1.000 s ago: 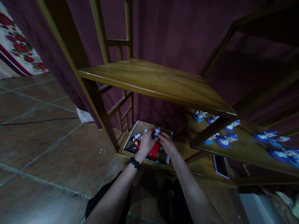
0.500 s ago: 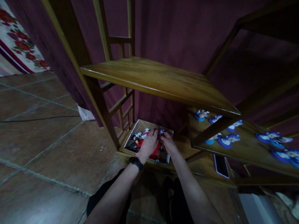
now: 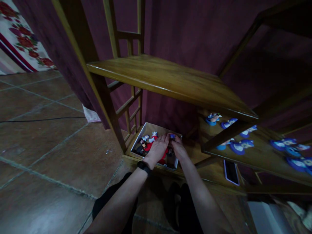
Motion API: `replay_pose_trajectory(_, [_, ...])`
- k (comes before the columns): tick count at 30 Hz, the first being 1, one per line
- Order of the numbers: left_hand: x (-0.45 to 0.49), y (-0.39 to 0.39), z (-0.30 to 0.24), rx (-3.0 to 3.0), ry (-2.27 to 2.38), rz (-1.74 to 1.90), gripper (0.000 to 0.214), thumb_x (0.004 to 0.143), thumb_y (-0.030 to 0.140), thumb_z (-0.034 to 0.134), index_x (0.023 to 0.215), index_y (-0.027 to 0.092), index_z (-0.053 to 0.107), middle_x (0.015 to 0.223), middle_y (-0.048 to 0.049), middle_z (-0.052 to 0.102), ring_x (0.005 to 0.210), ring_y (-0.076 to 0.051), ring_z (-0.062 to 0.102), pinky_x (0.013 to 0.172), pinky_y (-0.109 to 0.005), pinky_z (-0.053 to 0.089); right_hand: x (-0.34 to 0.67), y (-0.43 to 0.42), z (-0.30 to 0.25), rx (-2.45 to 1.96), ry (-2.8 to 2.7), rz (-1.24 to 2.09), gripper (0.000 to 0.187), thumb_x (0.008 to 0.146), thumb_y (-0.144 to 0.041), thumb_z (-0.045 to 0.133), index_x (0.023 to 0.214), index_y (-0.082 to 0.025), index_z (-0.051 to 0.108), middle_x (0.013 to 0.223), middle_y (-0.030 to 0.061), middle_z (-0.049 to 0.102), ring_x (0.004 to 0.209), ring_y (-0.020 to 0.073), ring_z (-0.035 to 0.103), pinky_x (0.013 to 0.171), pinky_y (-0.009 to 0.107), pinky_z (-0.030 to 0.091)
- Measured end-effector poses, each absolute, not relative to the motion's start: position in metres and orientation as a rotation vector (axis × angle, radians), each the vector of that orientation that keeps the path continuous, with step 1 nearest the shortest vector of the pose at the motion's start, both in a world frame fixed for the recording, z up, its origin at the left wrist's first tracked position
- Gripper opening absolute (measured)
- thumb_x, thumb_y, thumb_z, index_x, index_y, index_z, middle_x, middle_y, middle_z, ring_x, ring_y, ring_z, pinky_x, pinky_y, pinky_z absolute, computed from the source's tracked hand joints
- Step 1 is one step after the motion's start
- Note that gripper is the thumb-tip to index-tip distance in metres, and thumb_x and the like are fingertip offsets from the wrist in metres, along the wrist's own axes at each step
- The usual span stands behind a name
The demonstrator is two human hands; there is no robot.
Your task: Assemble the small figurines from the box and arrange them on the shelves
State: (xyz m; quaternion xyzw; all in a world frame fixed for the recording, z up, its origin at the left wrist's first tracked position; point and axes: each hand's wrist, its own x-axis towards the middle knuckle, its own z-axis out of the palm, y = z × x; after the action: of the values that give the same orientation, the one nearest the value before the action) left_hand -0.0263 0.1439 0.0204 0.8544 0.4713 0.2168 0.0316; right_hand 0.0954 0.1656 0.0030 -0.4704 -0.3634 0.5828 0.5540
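An open cardboard box sits on the bottom board of a wooden shelf unit and holds several small figurines, some red, some blue and white. Both my hands are down inside it. My left hand, with a black watch at the wrist, lies over the red figures with its fingers curled. My right hand is beside it, fingers pinched on a small blue figurine at the far side of the box.
A wide wooden shelf juts out just above the box. To the right, a lower shelf carries several blue figurines. A phone lies on the bottom board. Tiled floor spreads to the left; a dark red curtain hangs behind.
The blue figurine was raised above the box between both hands a second ago; now it is lower, at the far side of the box. The view shifted slightly right.
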Motion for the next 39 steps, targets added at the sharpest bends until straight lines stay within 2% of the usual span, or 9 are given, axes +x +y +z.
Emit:
replay_pose_trajectory(24, [-0.025,0.141,0.025,2.572,1.474,0.723,0.05,0.077,0.002,0.04,0.126,0.012,0.037,0.124,-0.0169,0.049,0.109,-0.024,0.05,0.091,-0.036,0.039,0.096,0.163,0.002,-1.132,-0.879,1.377,0.035,0.057,-0.019,0.061,0.091,-0.023,0.059,0.086,-0.0022,0.063,0.08,0.015,0.058,0.077,0.029,0.046])
replay_pose_trajectory(31, [-0.028,0.152,0.017,2.221,1.532,0.82,0.044,0.076,0.004,0.044,0.118,0.017,0.045,0.111,-0.0105,0.058,0.096,-0.019,0.058,0.084,-0.03,0.045,0.095,0.164,0.003,-1.11,-0.881,1.397,0.03,0.056,-0.02,0.063,0.087,-0.021,0.061,0.084,-0.0014,0.066,0.081,0.0154,0.06,0.078,0.029,0.046])
replay_pose_trajectory(39, [-0.033,0.167,0.007,1.841,1.39,1.021,0.039,0.072,0.008,0.053,0.11,0.016,0.055,0.098,-0.0074,0.066,0.092,-0.019,0.061,0.083,-0.031,0.047,0.098,0.164,0.003,-1.109,-0.894,1.441,0.025,0.06,-0.028,0.068,0.083,-0.02,0.064,0.088,0.0024,0.067,0.086,0.0174,0.061,0.082,0.032,0.047])
